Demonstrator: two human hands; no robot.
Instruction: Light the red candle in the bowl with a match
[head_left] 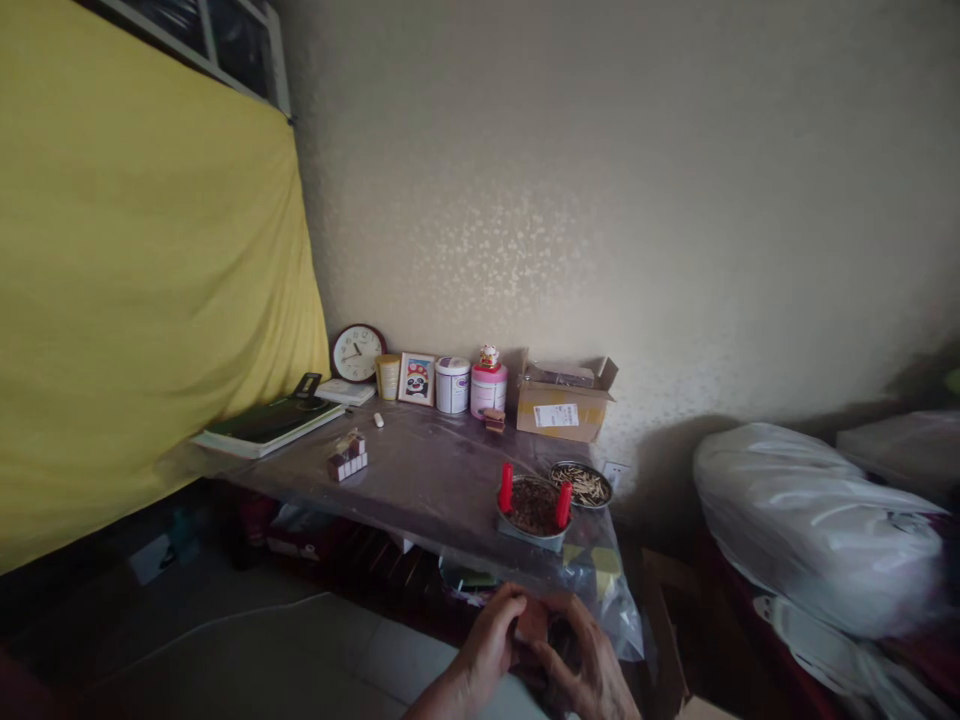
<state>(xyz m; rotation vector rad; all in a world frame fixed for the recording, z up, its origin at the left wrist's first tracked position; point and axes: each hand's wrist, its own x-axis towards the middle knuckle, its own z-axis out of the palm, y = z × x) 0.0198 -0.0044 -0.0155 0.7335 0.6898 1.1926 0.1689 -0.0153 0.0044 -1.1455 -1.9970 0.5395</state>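
Low in the view, near the person, the left hand (487, 640) and the right hand (589, 660) meet around a small brown piece (532, 622) in front of the table (427, 460). The left grip pinches the piece, the thumb lying along its near face. The right grip curls in from the other side, thumb and fingers bent against the same piece; a darker patch under those fingers is too dim to tell.

Beyond the hands, near the table's right end, sits a round container (534, 505) filled with dark brown bits, with a red stick-like object standing at either side of it. Just behind it to the right is a dish (581, 485) of pale little sticks.

Farther left on the plastic-covered top, small boxes (348, 462) are clustered together, and a small white object (379, 420) lies behind them. Along the wall stand a clock (358, 353), a yellow cup (388, 378), a framed panda picture (417, 380), a white tin (452, 388), a pink tin (489, 390) with a figurine (489, 357) on its lid, and an open cardboard box (562, 410).
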